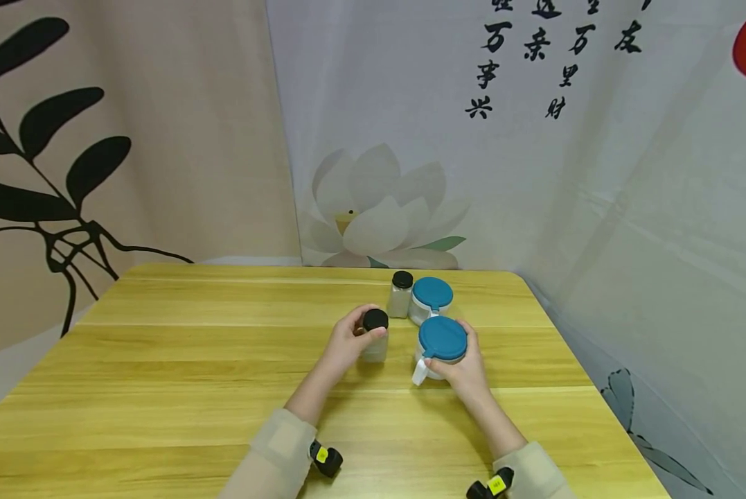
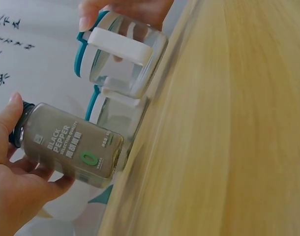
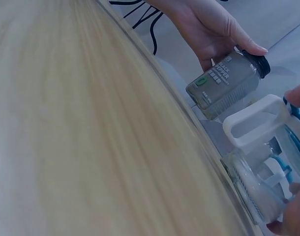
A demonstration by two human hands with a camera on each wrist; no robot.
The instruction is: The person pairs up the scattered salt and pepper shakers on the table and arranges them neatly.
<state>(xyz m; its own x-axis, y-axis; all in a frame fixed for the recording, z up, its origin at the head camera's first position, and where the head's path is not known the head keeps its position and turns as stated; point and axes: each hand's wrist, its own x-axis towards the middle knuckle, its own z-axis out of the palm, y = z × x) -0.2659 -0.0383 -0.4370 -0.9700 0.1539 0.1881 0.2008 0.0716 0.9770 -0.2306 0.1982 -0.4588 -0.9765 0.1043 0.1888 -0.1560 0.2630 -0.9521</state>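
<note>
My left hand (image 1: 352, 334) grips a black pepper jar (image 2: 74, 142) with a black cap, fingers and thumb near its top. The jar is upright, close over the table. To its right, my right hand (image 1: 466, 360) holds a clear seasoning jar (image 2: 130, 54) with a blue lid and a white handle, thumb at the lid's front edge. Behind these stand a second blue-lidded jar (image 1: 433, 294) and another black-capped bottle (image 1: 400, 294), side by side. In the right wrist view the held seasoning jar is partly cut off by the frame's edge.
The wooden table (image 1: 192, 374) stretches left and toward me, its far edge just behind the back pair of jars. A white cloth (image 1: 379, 104) with a lotus and black characters hangs behind it. Black straps (image 1: 325, 459) circle both wrists.
</note>
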